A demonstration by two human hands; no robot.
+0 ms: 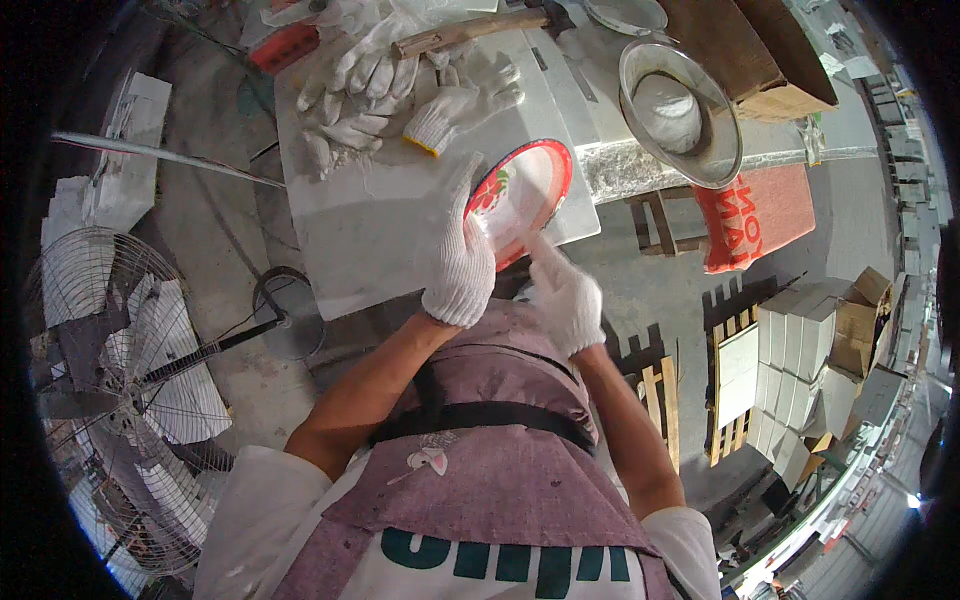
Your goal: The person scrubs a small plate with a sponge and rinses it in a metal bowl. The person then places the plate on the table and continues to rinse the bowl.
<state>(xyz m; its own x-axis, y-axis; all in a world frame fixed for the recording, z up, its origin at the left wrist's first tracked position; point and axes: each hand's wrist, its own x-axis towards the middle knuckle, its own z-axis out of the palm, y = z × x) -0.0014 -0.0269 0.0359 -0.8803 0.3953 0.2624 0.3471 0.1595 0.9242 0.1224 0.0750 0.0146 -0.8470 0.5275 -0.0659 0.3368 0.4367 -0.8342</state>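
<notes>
My left hand (463,262), in a white knitted glove, holds a red-rimmed bowl (529,195) with a floral pattern, tilted on edge over the front of the white worktop (360,247). The thumb lies at the bowl's inner side and the fingers are behind its outer side. My right hand (566,296), gloved the same way and blurred, is at the bowl's lower rim with a finger extended; whether it touches the rim I cannot tell. Several white gloves (442,120) lie beyond the bowl, near a wooden-handled hammer (472,34). A metal basin (679,112) holds white powder.
A large wire-caged fan (127,390) stands at left. At upper right is an open cardboard box (750,60). A red-and-white sack (757,217) lies below the worktop's right part. Wooden pallets (724,390) and stacked white boxes (795,337) are farther right.
</notes>
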